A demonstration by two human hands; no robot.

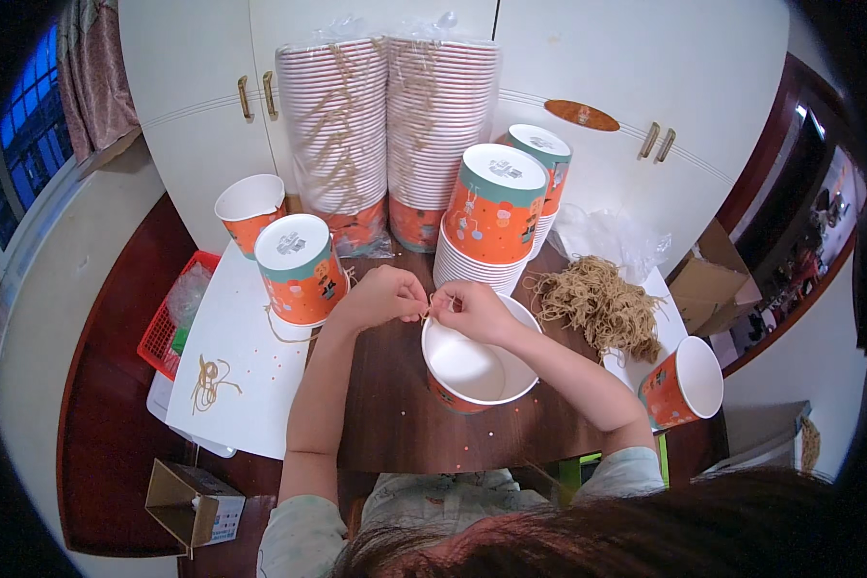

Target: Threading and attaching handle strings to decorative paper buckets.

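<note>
An orange paper bucket (482, 371) with a white inside stands mouth-up and slightly tilted in front of me. At its far left rim my left hand (392, 297) and my right hand (474, 311) meet, fingertips pinched close together. Both seem to hold a thin tan cord at the rim, mostly covered by the fingers. My right forearm passes over the bucket's right side. Left of my left hand stands an upside-down orange and green bucket (302, 279), with a loose cord (287, 337) by its base.
Two tall bagged stacks of buckets (332, 125) stand at the back. Another upturned bucket (496, 217) tops a nested stack (472, 275). A tangled heap of cord (602, 303) lies right, beyond a single bucket (689, 380). Cord (212, 383) and a bucket (252, 207) sit left.
</note>
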